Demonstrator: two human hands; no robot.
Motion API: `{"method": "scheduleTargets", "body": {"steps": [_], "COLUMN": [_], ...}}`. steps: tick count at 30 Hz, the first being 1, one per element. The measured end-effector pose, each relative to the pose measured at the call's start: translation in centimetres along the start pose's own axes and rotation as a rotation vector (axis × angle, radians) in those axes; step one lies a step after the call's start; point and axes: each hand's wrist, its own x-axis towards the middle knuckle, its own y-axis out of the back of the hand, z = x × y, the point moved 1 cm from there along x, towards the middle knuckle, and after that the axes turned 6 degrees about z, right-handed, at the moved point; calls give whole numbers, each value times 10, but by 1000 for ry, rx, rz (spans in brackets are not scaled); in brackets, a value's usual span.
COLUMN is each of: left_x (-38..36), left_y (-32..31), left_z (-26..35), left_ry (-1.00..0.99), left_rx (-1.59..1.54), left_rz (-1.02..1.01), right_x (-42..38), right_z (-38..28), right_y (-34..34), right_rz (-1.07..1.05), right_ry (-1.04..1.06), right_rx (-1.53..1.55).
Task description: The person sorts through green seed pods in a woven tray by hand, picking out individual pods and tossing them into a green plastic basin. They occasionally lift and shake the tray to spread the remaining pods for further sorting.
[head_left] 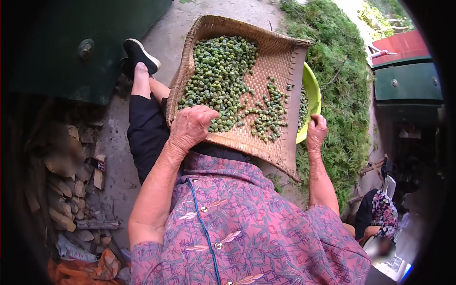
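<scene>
A woven winnowing basket (270,95) rests tilted over my lap, with a heap of small knobbly green fruits or cones (218,71) at its left and a thinner scatter toward its right edge. My left hand (192,124) lies over the basket's near left side, fingers curled closed against the green pieces; anything inside them is hidden. Beyond the basket's right edge, a yellow-green basin (312,88) holds more of the same pieces. My right hand (317,130) is by the basin's near rim, fingers bent and pressed together; what they hold, if anything, cannot be made out.
Cut leafy green branches (337,95) lie in a long heap at the right. Stacked firewood (66,199) and an orange bag (102,266) are at the lower left. A dark green panel (57,47) stands upper left. Another person (380,213) is at the lower right.
</scene>
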Motion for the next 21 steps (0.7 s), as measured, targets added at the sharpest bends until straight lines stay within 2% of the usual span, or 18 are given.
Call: {"method": "scheduleTargets", "body": {"steps": [2, 4, 5, 6, 8, 10, 12, 14, 16, 21], "left_x": [3, 4, 4, 4, 3, 2, 1, 0, -1, -1], "left_y": [4, 8, 9, 8, 5, 4, 2, 1, -1, 0], "left_z": [3, 5, 6, 6, 5, 4, 4, 1, 0, 1], "left_ry": [-25, -18, -14, -12, 29, 58, 88, 108, 116, 150], "left_rx": [28, 35, 39, 42, 48, 50, 55, 90, 113, 139], "left_rz": [-65, -90, -117, -119, -92, -77, -59, -23, -10, 10], "right_x": [-11, -24, -23, -20, -12, -7, -6, -10, -17, -27], "right_z": [83, 77, 73, 63, 32, -26, -116, -158, -202, -248], "right_y": [8, 17, 18, 14, -6, -40, -46, -84, -102, -131], "right_rz": [-77, -189, -217, -220, -147, -73, -150, -191, -283, -201], "right_ry": [159, -134, -220, -220, -45, 58, 118, 233, 188, 376], "right_rx": [-311, -600, -545, -542, -148, 196, 405, 522, 609, 546]}}
